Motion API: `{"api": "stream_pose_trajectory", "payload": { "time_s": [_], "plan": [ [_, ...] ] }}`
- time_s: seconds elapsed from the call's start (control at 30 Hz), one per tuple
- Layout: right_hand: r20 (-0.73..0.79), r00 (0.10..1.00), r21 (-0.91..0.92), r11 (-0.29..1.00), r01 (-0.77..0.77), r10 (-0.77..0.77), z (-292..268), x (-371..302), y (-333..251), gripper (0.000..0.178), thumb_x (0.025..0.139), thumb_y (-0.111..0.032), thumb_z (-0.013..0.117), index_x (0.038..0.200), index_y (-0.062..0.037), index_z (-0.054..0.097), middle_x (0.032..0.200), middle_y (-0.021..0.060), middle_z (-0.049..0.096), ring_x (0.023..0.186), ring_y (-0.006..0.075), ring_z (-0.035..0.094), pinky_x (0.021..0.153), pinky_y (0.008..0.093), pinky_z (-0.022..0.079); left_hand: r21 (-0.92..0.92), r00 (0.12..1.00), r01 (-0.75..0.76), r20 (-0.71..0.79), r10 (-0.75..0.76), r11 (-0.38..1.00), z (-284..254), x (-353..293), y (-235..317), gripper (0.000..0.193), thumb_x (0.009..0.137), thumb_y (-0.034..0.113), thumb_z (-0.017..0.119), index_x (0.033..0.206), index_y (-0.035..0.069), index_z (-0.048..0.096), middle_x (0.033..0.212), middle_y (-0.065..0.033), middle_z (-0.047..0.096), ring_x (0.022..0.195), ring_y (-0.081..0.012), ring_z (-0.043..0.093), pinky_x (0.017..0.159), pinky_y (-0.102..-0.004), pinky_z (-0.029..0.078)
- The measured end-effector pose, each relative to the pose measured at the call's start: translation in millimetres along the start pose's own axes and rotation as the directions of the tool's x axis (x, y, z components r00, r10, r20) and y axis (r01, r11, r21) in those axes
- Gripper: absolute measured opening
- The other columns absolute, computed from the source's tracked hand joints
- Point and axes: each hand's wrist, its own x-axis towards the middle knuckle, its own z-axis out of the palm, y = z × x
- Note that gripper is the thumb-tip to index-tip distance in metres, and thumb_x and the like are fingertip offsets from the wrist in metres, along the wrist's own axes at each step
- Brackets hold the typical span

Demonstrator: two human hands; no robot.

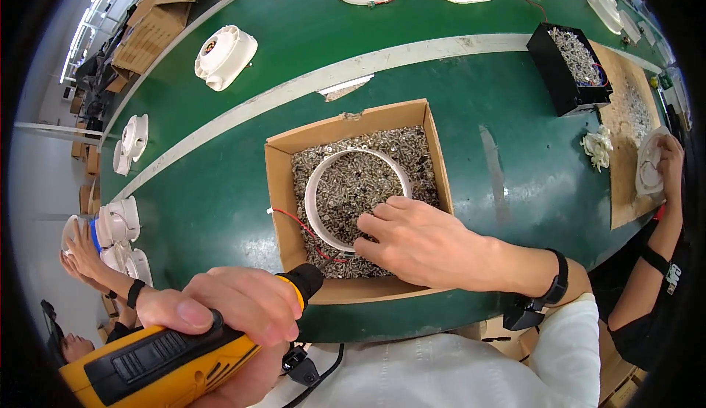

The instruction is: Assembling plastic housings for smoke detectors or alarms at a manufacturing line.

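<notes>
My left hand [239,301] is wrapped round a yellow and black cordless screwdriver [158,356] at the lower left. Its black nose [303,283] points toward the near side of an open cardboard box [283,165]. Loose small screws [419,158] fill the box. On top of them lies a white plastic ring [310,202], with a red wire [294,220] running over the box's left wall to a small white connector. My right hand [419,242] reaches in at the ring's near right side, fingers curled down; whatever the fingertips hold is hidden.
A black bin of screws [562,84] stands right, near a crumpled white glove-like bundle [597,148] and a wooden board [625,151]. One co-worker's hand [669,159] is on a white part there; another's hands [84,257] touch white housings [118,220] left. More housings [224,56] sit beyond the pale strip.
</notes>
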Motion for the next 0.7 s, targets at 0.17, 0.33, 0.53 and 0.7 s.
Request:
{"api": "stream_pose_trajectory", "payload": {
  "time_s": [0.17, 0.33, 0.53, 0.7],
  "plan": [
    [0.029, 0.999, 0.024, 1.000, -0.017, 0.016, 1.9, -0.6, 1.7, 0.012, 0.075, -0.014, 0.053, 0.083, -0.0060, 0.058, 0.081, 0.0055, 0.049, 0.080, 0.0186, 0.052, 0.073, 0.0300, 0.042, 0.021, 1.000, 0.021, 0.020, -0.021, 1.000, 0.5, 2.0, 1.5, 0.065, 0.078, 0.061, 0.059, 0.105, 0.007, 0.035, 0.063, -0.0064, 0.050, 0.044, -0.0157, 0.048, 0.040, -0.0265, 0.040],
    [0.019, 1.000, 0.026, 1.000, -0.007, 0.007, -0.2, -1.1, 1.8, 0.012, 0.076, -0.015, 0.052, 0.082, -0.0058, 0.057, 0.080, 0.0053, 0.048, 0.079, 0.0184, 0.052, 0.072, 0.0294, 0.042, 0.053, 0.990, 0.027, 0.136, -0.034, 0.998, -2.0, 8.3, 5.0, 0.063, 0.077, 0.057, 0.062, 0.102, 0.007, 0.034, 0.062, -0.0063, 0.050, 0.044, -0.0164, 0.049, 0.040, -0.0272, 0.041],
    [0.053, 0.999, 0.004, 1.000, -0.005, 0.005, -1.7, 0.3, 1.5, 0.012, 0.077, -0.015, 0.052, 0.082, -0.0060, 0.057, 0.080, 0.0050, 0.048, 0.079, 0.0183, 0.052, 0.072, 0.0293, 0.042, 0.019, 0.994, 0.086, 0.071, -0.087, 0.996, 5.6, 11.2, 4.5, 0.061, 0.077, 0.057, 0.063, 0.099, 0.006, 0.036, 0.059, -0.0073, 0.049, 0.042, -0.0164, 0.047, 0.038, -0.0264, 0.040],
    [-0.014, 1.000, 0.026, 1.000, -0.005, 0.005, 1.0, -0.4, 2.7, 0.012, 0.076, -0.016, 0.054, 0.074, -0.0062, 0.061, 0.079, 0.0064, 0.053, 0.080, 0.0201, 0.055, 0.074, 0.0317, 0.043, -0.049, 0.991, 0.075, 0.111, -0.070, 0.996, 5.0, 14.3, -4.2, 0.062, 0.077, 0.058, 0.062, 0.097, 0.005, 0.037, 0.062, -0.0081, 0.050, 0.042, -0.0165, 0.048, 0.040, -0.0257, 0.042]
  ]
}}
